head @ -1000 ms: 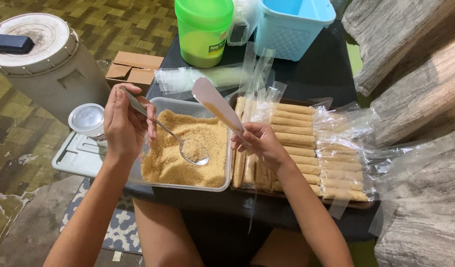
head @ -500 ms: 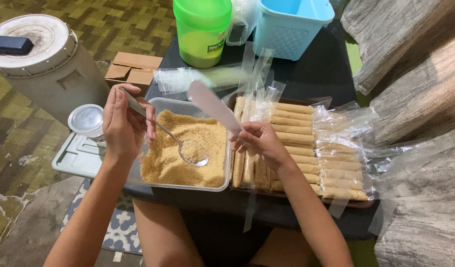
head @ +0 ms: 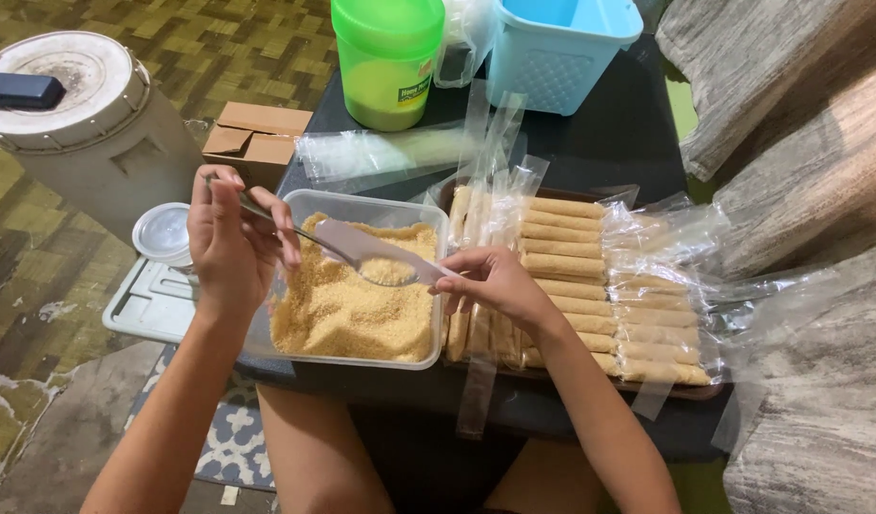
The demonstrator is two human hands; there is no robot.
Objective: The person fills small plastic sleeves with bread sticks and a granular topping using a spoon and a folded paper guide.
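My left hand (head: 230,246) grips a metal spoon (head: 385,274) heaped with tan crumbs, held over a clear plastic tub (head: 362,203) full of the same crumbs. My right hand (head: 493,284) pinches a long narrow clear plastic bag (head: 354,242), laid nearly flat over the tub with its mouth end by the spoon bowl. Just right of the tub a dark tray (head: 638,385) holds rows of long tan rolls (head: 563,265), some wrapped in clear bags.
Behind the tub stand a green lidded jug (head: 387,59) and a light blue basket (head: 558,52), with loose clear bags (head: 390,150) in front of them. A cardboard box (head: 252,136), a grey drum (head: 81,124) and a small round lid (head: 163,231) sit left. Grey cushions (head: 799,200) fill the right.
My right hand has swung the plastic bag from upright down to nearly flat over the tub. The spoon has lifted out of the crumbs, loaded, and met the bag's end.
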